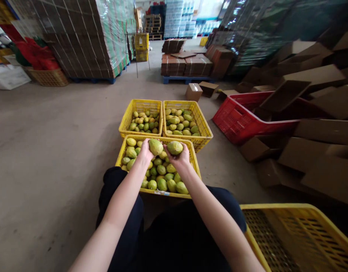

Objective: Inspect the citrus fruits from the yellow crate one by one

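Note:
My left hand (146, 152) is closed around a green-yellow papaya (156, 147), and its fingers wrap the fruit's left side. A second papaya (175, 147), mottled green, rests in the grip of my right hand (182, 156). The two fruits are side by side with a small gap between them. Both hands are over a yellow plastic crate (197, 170) in front of my knees. Many papayas (162, 170) in green and yellow fill it, partly covered by my forearms.
Two more yellow crates, left (120, 126) and right (205, 130), hold similar fruit behind. A yellow crate (276, 207) stands at lower right. To the right are a red crate (233, 121) and heaped cardboard boxes (318, 158). Beyond are a blue pallet (188, 80) and a wrapped stack (77, 37).

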`<state>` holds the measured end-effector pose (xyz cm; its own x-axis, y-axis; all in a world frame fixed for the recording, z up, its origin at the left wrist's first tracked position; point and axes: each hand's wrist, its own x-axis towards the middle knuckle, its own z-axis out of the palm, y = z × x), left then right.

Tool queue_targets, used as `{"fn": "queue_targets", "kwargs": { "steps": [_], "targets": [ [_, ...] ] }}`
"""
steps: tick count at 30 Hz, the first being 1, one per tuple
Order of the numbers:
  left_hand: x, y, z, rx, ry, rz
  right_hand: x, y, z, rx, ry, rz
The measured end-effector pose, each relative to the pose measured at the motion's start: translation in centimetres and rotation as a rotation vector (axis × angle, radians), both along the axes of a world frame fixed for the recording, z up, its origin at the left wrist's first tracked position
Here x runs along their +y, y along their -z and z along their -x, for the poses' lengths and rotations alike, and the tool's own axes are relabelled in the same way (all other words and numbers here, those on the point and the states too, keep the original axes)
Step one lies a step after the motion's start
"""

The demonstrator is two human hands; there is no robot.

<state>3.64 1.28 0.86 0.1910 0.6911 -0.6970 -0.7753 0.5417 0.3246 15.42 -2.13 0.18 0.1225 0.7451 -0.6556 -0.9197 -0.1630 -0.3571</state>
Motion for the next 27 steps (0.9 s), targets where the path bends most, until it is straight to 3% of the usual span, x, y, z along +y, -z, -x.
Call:
{"fn": "queue_targets", "kwargs": {
  "steps": [8, 17, 22, 27],
  "targets": [
    [0.0, 0.7, 0.1, 0.002, -0.042, -0.086, -0.5, -1.0, 0.2, 0.024, 0.011, 0.025],
    [-0.9, -0.7, 1.0, -0.027, -0.086, -0.088, -1.4, -1.5, 0.8, -0.031, -0.011, 0.002],
    [-1.6, -1.2, 1.8, -0.001, -0.157, -0.084, -2.4, -1.6, 1.2, -0.083, -0.107, -0.004],
    [-2.7, -2.0, 2.5, -0.047, -0.104, -0.034, -3.8, -2.2, 1.6, -0.097, -0.124, -0.061]
  ]
}}
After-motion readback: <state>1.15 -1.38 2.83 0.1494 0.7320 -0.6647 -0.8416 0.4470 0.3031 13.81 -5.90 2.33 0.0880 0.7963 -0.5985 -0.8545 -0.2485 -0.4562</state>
